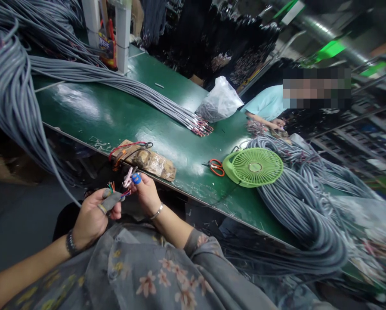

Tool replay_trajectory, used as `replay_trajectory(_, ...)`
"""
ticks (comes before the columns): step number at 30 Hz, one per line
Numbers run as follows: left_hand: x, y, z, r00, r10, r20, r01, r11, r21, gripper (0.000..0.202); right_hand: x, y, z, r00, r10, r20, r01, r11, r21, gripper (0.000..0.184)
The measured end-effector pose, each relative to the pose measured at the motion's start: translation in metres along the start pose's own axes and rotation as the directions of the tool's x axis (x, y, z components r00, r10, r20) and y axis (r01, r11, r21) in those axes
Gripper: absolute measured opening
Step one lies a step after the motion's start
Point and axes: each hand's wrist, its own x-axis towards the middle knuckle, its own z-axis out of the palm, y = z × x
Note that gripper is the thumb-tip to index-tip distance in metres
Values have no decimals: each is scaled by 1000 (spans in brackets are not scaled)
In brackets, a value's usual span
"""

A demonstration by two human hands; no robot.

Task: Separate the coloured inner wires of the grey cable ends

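Near left, head view: my left hand (92, 217) pinches a grey sheathed cable end (112, 199), coloured cores fanned; my right hand (146, 194) grips a small blue-tipped hand tool (132, 177) beside it. Far, one grey cable bundle (141, 88) lies with its ends bared; the heaped grey cable coils (302, 215) at right I judge undone.

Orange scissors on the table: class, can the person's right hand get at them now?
Probably yes: bare table lies between right hand and orange scissors, though the hand grips a small tool.

One head-worn view — tilted — looks down, close over left hand (91, 217) and right hand (146, 194) (green table (92, 113) beyond).
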Motion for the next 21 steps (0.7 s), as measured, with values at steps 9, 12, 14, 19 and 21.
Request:
replay_trajectory(9,4,-4,3,997,-76,-17,76,997,-16,26,9,-4,11,984,171,38,-176,959,223,53)
replay_trajectory(12,5,-6,2,997,-81,-2,81,997,12,29,10,-5,15,984,177,-5,-169,946,276,46)
replay_trajectory(14,5,-6,2,997,-75,9,75,997,30,29,10,-3,15,978,208,-4,-198,939,282,47)
replay_trajectory(19,1,-6,-3,999,-42,15,42,998,52,29,4,4,3,961,254,113,-274,935,227,60)
replay_trajectory(21,-1,-8,-8,999,-25,27,23,996,87,30,0,5,-5,944,264,198,-298,939,170,62)
